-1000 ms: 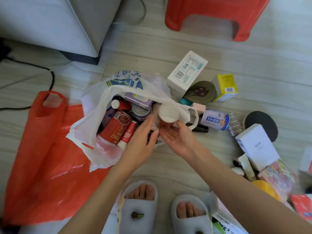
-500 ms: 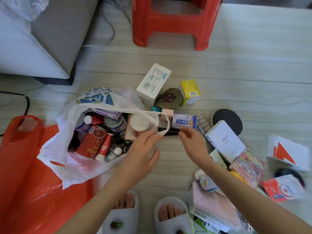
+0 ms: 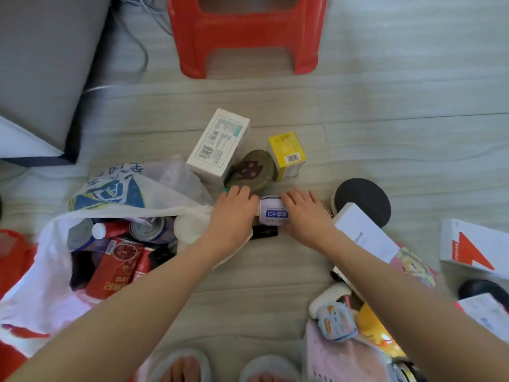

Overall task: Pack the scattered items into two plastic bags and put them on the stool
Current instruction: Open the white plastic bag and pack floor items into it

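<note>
Both hands have moved forward from the bag mouth since the earlier frames and now flank the small white carton with blue print [image 3: 272, 214], which lies on the floor just beyond the white plastic bag's [image 3: 49, 293] open mouth. Left hand [image 3: 234, 209]: fingers bent down over the carton's left end and the edge of the round dark tin [image 3: 251, 170]; cannot tell whether they grip anything. Right hand [image 3: 304, 209]: fingers extended, resting on the carton's right end. White bag lies open, holding a red packet [image 3: 115, 268], cans and bottles. Red plastic bag [image 3: 11, 260] lies flat left of the white bag. Red stool [image 3: 248, 34] stands well beyond the carton. White barcode box [image 3: 217, 144] and yellow box [image 3: 287, 154] sit just behind the tin.
</note>
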